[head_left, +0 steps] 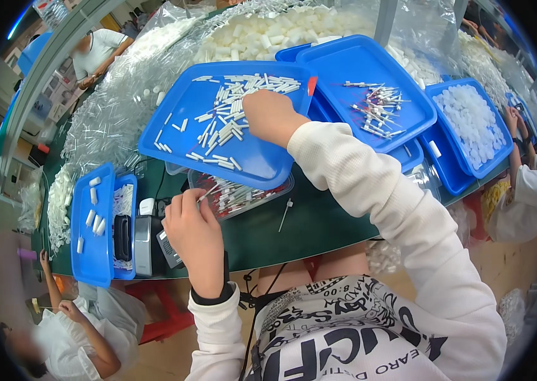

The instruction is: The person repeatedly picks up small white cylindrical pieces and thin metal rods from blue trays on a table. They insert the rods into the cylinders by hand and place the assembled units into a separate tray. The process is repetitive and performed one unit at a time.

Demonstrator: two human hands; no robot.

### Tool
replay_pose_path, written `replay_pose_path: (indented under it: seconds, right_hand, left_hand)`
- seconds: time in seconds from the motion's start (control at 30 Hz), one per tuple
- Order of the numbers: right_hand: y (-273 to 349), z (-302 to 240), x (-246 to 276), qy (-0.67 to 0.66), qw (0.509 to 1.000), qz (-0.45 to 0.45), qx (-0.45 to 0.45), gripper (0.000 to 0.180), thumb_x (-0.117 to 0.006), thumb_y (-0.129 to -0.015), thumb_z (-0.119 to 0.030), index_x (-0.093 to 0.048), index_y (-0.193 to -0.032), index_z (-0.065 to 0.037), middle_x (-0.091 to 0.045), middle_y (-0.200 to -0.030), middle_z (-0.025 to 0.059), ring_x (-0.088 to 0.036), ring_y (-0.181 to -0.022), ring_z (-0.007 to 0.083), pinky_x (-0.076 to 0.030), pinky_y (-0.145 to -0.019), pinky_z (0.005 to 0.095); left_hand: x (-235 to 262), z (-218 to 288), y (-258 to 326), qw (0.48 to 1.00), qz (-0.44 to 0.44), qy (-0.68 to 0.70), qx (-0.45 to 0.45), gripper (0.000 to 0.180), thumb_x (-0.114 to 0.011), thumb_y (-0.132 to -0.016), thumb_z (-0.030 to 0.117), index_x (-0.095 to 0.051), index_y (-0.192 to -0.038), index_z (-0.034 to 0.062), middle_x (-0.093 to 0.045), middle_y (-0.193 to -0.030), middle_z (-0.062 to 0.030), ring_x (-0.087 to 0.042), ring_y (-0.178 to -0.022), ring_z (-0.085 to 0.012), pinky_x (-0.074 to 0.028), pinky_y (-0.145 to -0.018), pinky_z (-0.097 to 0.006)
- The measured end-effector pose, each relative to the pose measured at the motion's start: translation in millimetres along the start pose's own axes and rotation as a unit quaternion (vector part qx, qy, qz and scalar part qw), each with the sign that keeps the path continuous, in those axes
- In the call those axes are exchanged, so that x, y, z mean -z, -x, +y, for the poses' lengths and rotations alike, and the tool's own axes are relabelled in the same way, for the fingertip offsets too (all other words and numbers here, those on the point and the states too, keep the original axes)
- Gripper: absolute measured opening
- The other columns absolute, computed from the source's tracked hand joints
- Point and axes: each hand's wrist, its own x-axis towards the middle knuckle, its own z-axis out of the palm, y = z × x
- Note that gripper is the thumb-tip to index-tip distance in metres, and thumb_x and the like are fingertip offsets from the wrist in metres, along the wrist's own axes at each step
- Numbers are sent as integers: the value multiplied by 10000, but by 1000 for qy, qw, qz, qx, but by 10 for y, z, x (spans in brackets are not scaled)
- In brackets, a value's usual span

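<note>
My left hand (193, 230) is closed in a pinch on a thin white stick (211, 191), in front of a clear plastic tub (284, 188) full of red-and-white thin pieces. My right hand (273, 115) reaches into the tilted blue tray (154, 136), which holds many short white tubes (224, 130). Its fingers are bent down among the tubes; whatever they pinch is hidden behind the hand. The tray overlaps the back of the tub. A single white-tipped thin piece (286, 214) lies on the green tabletop (332, 225) right of the tub.
At right, a second blue tray (328, 57) carries white-and-red thin pieces; another (497, 152) holds translucent white pieces. A left blue tray (83, 267) stands by a grey device (149, 244). Clear tubes (109, 120) and white cylinders (268, 32) pile behind. Other people sit at both sides.
</note>
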Motion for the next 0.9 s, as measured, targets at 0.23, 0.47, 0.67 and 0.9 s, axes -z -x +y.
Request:
replay_pose_path:
  seconds: [0.23,0.47,0.67,0.9]
  right_hand:
    - [-25,236,-35,-124,991,-43,-30,203,-686,-719,-78,-716,-908,-10,-681,-953,188,-679,-894,313,-539,-774,382]
    - [789,86,305,-342,922,170,57,165,-723,-818,-117,-699,-926,6,-667,-839,68,-601,-691,96,-471,-637,236]
    - [1906,-13,600,-637,768,20,-59,136,-641,-895,-56,-687,-1006,8,-655,-849,39,-598,-738,74,-472,-655,211]
    - [2190,211,601,-714,699,15,-44,175,-619,-902,-22,-696,-1051,24,-640,-892,89,-610,-682,116,-486,-577,225]
  left_hand:
    - [270,234,79,985,-11,167,44,115,-635,-827,-14,-641,-938,14,-584,-800,-80,-586,-685,-178,-464,-631,-288]
    - [504,306,220,842,-70,517,137,133,-664,-816,-91,-634,-941,-60,-660,-900,-82,-642,-845,-139,-515,-781,-258]
    - [573,585,194,760,-159,614,138,142,-642,-809,-120,-633,-948,-89,-689,-899,-152,-689,-840,-216,-528,-796,-293]
    - [429,727,181,810,-174,559,37,121,-671,-774,-91,-670,-889,-52,-709,-862,-121,-684,-870,-210,-498,-868,-337]
